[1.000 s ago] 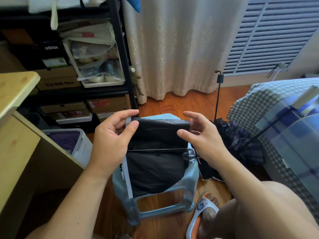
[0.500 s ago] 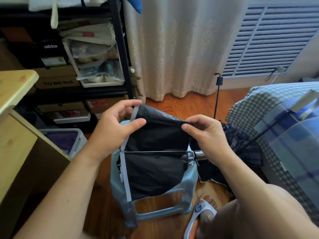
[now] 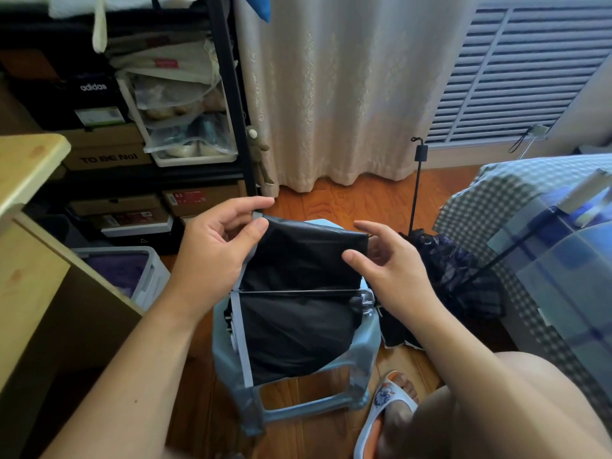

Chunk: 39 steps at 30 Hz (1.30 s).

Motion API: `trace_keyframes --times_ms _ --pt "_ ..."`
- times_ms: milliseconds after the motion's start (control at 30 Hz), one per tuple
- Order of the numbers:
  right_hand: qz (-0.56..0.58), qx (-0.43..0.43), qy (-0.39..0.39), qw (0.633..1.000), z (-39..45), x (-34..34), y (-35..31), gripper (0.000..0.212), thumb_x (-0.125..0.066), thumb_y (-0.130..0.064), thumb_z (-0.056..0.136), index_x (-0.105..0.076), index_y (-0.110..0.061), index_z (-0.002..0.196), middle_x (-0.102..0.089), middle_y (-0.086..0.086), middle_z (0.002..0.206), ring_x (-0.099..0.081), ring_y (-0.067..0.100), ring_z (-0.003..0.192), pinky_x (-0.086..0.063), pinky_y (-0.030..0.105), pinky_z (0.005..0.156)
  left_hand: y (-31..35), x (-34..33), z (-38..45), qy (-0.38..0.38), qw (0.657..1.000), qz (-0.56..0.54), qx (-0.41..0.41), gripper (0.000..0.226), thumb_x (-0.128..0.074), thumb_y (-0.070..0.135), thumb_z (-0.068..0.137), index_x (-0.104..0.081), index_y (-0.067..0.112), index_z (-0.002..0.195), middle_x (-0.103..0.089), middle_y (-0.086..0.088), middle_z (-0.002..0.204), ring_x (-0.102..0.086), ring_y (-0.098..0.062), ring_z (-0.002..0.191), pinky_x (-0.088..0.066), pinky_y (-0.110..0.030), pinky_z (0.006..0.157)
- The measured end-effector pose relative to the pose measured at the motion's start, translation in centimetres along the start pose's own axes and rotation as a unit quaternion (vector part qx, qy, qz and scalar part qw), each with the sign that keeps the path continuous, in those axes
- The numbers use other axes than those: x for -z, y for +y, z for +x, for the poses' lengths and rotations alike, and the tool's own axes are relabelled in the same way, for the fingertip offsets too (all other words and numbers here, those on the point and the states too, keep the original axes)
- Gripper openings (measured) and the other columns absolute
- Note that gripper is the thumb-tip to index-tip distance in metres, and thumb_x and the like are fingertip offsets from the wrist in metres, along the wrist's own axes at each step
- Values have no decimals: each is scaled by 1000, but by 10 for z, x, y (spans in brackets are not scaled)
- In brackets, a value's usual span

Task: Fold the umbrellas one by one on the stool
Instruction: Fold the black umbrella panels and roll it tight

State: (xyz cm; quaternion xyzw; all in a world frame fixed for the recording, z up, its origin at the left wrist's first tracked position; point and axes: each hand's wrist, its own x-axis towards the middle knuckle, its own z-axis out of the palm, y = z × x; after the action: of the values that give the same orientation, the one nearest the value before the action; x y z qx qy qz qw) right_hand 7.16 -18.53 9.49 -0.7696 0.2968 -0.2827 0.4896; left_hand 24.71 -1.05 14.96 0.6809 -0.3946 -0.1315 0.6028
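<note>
Task judged partly done, first umbrella only. On the pale blue plastic stool [image 3: 362,356]: a black fabric umbrella with grey edge band [image 3: 298,313], collapsed, canopy spread flat over the seat and hanging down the front, thin metal rib lying across the middle. Left hand [image 3: 212,256] pinching the upper left corner of the canopy between thumb and fingers, lifted above the seat. Right hand [image 3: 394,270] at the upper right corner, fingers loosely extended, thumb near the cloth; real grip not possible to tell. Panels not yet pleated, nothing rolled or strapped. Beside the stool on the wooden floor: a dark checked fabric umbrella [image 3: 463,276], crumpled, shaft out, apparently untouched. Most of the work still left.
</note>
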Motion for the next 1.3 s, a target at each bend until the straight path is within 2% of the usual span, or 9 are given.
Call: trace_keyframes --times_ms 133,300,533,833,933,1033,1133,1200,1300 --pt "103 14 3 995 -7 3 -7 47 -74 -5 91 -63 -21 134 -77 -5 86 -75 11 88 -58 22 83 -2 1 0 5 1000 -4 3 27 -63 7 98 -71 26 116 -76 11 106 -70 -8 105 -57 -25 92" --pt "117 41 48 991 -8 2 -10 39 -72 -1 92 -70 -28 120 -77 4 86 -76 18 87 -61 27 84 -7 -1 0 28 1000 -6 3 27 -64 7 97 -72 28 113 -77 9 107 -70 -10 108 -57 -35 98" --pt "110 26 65 991 -5 7 -11 19 -77 -5 89 -77 -18 102 -78 2 88 -76 16 85 -62 29 81 0 2 -5 30 998 25 -41 29 -65 7 96 -69 28 116 -76 9 100 -70 -9 103 -55 -18 87" --pt "80 56 68 993 1 10 -9 17 -75 -1 89 -75 -17 84 -70 1 96 -67 3 87 -56 20 78 -1 -3 -6 69 985 113 -115 25 -67 10 96 -70 23 117 -69 -1 113 -66 -9 107 -52 -16 91" --pt "117 34 31 992 2 10 -8 9 -68 -1 95 -71 -9 92 -74 2 102 -71 11 95 -59 28 82 0 -4 -6 69 989 81 -105 26 -68 9 95 -70 23 117 -73 9 109 -70 -7 105 -55 -19 91" --pt "90 36 10 995 3 8 -3 12 -70 -7 95 -67 -15 104 -73 4 94 -71 23 89 -61 40 82 0 -4 -5 93 987 81 -105 26 -68 9 95 -68 23 118 -72 10 107 -70 -7 103 -55 -19 91" --pt "83 53 -26 995 4 6 -4 28 -74 -9 93 -69 -27 114 -75 -6 95 -71 13 90 -60 30 82 -2 -5 1 106 989 63 -85 29 -70 8 94 -69 23 119 -72 9 104 -70 -8 100 -55 -19 90" --pt "86 51 -14 995 9 4 -4 23 -73 -7 93 -74 -27 105 -76 -8 95 -72 12 90 -59 28 80 -4 -7 5 106 991 53 -68 32 -72 7 93 -68 22 121 -71 8 104 -69 -7 100 -55 -20 91" --pt "130 14 18 991 20 4 -4 22 -73 -9 93 -78 -29 85 -76 0 89 -72 21 87 -60 42 84 -7 -10 12 123 990 61 -39 49 -76 5 89 -59 27 130 -63 -2 115 -67 -7 103 -55 -20 91"
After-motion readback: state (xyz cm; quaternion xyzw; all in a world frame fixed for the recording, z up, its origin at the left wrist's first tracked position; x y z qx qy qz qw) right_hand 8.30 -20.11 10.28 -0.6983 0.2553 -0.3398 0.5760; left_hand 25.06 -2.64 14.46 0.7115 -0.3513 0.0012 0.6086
